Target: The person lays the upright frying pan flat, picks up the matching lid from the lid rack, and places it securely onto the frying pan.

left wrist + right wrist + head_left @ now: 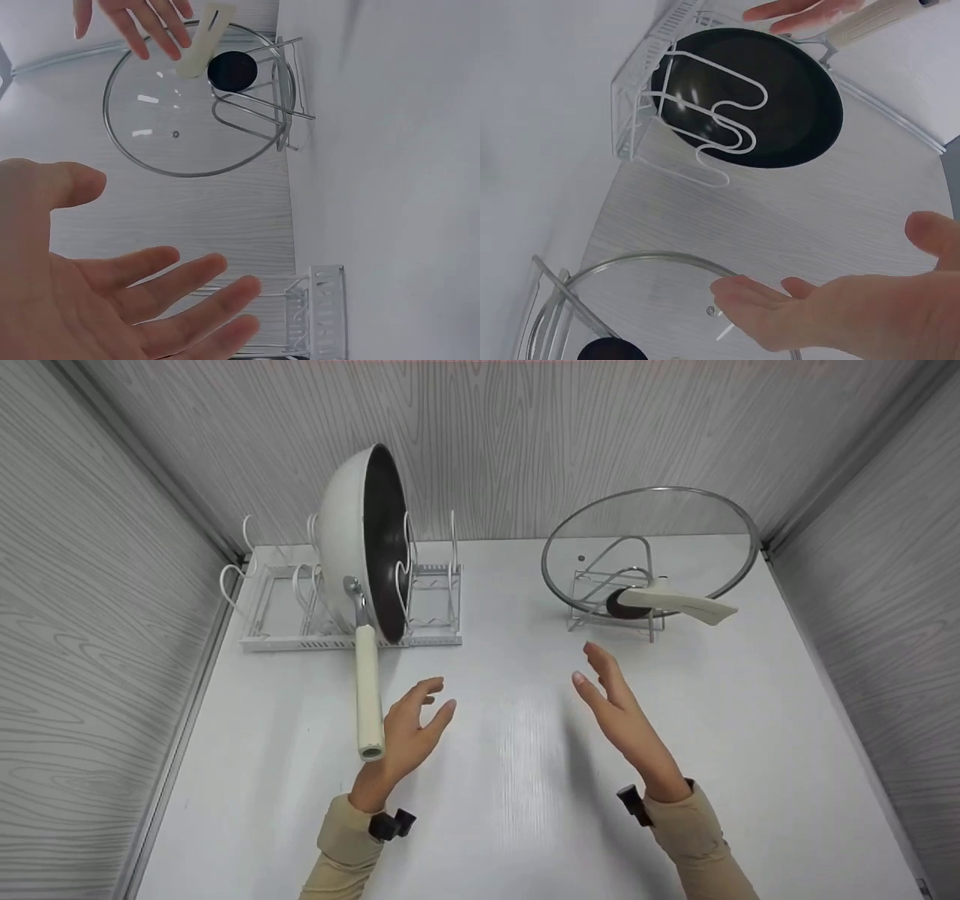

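Observation:
A deep frying pan (341, 532), white outside and dark inside, stands on edge in a white wire rack (270, 643). Its cream handle (367, 690) points toward me and crosses in front of part of my left hand (409, 731). That hand holds nothing, its fingers relaxed and thumb spread. On the right, a glass lid (705, 532) with a metal rim leans in a small wire stand (600, 619), its cream grip (675, 604) facing me. My right hand (626, 720) hovers just in front of the lid, fingers extended, touching nothing. Both palms appear in the wrist views.
Both racks stand on a white tabletop (510, 780) near its back edge. Grey wood-grain panels (495, 450) rise behind and on both sides. The pan rack has several more wire dividers on either side of the pan.

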Tool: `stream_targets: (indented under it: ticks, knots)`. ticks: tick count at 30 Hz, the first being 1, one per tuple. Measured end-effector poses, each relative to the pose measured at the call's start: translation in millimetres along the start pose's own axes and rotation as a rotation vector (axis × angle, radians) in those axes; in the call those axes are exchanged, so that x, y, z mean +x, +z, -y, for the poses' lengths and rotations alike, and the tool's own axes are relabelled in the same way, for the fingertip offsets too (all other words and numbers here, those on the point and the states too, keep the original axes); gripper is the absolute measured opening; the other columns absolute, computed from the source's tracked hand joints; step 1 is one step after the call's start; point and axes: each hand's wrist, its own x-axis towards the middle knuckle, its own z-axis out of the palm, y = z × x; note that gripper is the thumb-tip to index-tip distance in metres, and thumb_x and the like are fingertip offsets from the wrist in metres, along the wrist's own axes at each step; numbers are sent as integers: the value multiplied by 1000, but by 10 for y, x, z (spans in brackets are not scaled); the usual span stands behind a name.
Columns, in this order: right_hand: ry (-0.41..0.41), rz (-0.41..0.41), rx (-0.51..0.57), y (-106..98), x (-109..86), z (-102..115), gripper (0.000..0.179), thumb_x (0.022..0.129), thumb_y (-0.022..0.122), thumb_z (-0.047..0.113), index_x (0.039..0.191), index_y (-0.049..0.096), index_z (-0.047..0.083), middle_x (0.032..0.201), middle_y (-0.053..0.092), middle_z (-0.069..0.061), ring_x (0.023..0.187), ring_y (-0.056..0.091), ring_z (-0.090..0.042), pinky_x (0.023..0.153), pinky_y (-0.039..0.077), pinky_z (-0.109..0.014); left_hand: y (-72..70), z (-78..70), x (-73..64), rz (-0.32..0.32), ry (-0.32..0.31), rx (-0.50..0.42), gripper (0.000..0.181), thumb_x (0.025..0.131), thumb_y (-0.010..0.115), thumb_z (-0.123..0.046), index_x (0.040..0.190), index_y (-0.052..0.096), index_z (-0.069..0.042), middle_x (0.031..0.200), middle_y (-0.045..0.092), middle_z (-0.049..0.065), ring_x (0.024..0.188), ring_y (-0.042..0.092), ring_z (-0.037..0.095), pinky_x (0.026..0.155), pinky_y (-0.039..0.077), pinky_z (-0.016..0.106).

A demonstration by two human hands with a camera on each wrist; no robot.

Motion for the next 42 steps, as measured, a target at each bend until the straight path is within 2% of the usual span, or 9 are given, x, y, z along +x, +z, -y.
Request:
stream_targets:
  ticks: [5, 11, 12, 16, 19, 23, 26, 32, 42]
  knots:
    - [-13, 4, 190, 131, 20, 23, 61, 107, 41, 31, 155, 17, 2, 159, 22, -14, 149, 18, -27, 120, 19, -46, -127, 106, -61, 38, -103, -140, 43, 102, 56, -25, 137, 52, -1, 132, 59, 16, 117, 58, 32, 98, 45, 51]
    - [9, 3, 300, 273, 52, 56, 55, 107, 38, 30, 152, 24, 1, 155, 31, -17, 146, 26, -28, 120, 15, -46, -317, 164, -107, 24, -229, -315, 40, 104, 49, -22, 133, 53, 5, 127, 62, 21, 113, 61, 35, 96, 48, 45]
    - [13, 6, 321, 294, 59, 64, 55, 107, 38, 30, 151, 24, 0, 154, 31, -18, 145, 27, -28, 120, 15, -45, -355, 170, -111, 39, -250, -374, 41, 104, 47, -22, 134, 52, 7, 127, 62, 23, 112, 62, 35, 95, 50, 42]
    - [12, 21, 404, 378, 83, 114, 54, 106, 37, 28, 149, 26, -3, 152, 34, -21, 145, 30, -31, 120, 16, -44, -509, 223, -133, 167, -343, -751, 52, 106, 42, -30, 139, 44, 11, 133, 57, 28, 115, 63, 37, 94, 53, 39]
    - [5, 43, 471, 442, 93, 153, 53, 107, 36, 26, 148, 26, -5, 150, 36, -23, 144, 32, -33, 120, 16, -45, -609, 264, -179, 254, -343, -1004, 60, 107, 37, -36, 143, 37, 12, 138, 52, 29, 122, 57, 41, 102, 48, 45]
    - [6, 84, 560, 532, 96, 198, 52, 107, 35, 25, 147, 26, -7, 149, 36, -26, 142, 33, -36, 120, 18, -44, -696, 281, -212, 271, -302, -1227, 62, 109, 23, -35, 146, 26, 15, 143, 46, 31, 131, 45, 48, 111, 36, 51]
    - [26, 123, 623, 605, 95, 230, 51, 107, 34, 23, 147, 26, -8, 149, 37, -28, 142, 34, -38, 120, 19, -43, -732, 259, -207, 219, -333, -1345, 61, 109, 17, -31, 147, 22, 16, 144, 44, 32, 134, 40, 49, 115, 30, 52]
    - [93, 203, 728, 762, 111, 297, 49, 107, 30, 20, 146, 27, -9, 147, 40, -29, 140, 37, -39, 119, 22, -44, -768, 187, -188, 84, -406, -1447, 60, 106, 21, -27, 149, 20, 14, 146, 41, 34, 134, 43, 46, 117, 26, 49]
    - [135, 282, 863, 1026, 104, 459, 49, 107, 28, 20, 147, 28, -9, 149, 38, -30, 140, 37, -39, 120, 21, -44, -822, 79, -116, 25, -448, -1460, 57, 104, 26, -25, 148, 25, 11, 148, 39, 31, 138, 37, 46, 118, 25, 48]
